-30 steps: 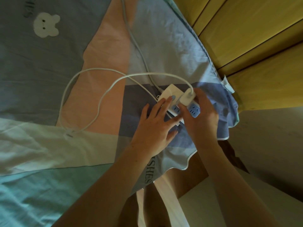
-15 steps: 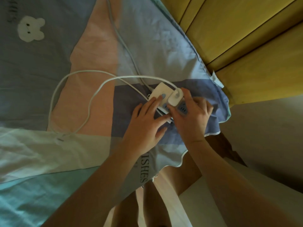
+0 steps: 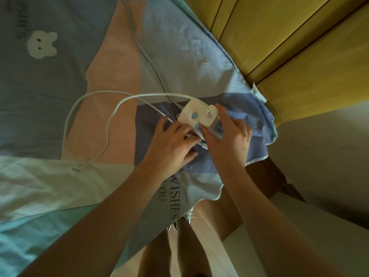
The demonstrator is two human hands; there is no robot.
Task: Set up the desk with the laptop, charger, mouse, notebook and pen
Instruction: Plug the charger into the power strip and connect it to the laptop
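White plastic is all you handle: your right hand [image 3: 227, 136] pinches the one charger [image 3: 209, 116] seated in the single power strip [image 3: 197, 118] on the bedsheet [image 3: 179, 56], while your left hand [image 3: 171, 144], fingers pressed flat, likely steadies the strip. Two white cables [image 3: 107, 124] loop leftward; one grey cord [image 3: 147, 56] runs up.

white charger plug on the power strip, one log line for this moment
white charger plug seated in white power strip | right hand on plug | left hand steadies strip
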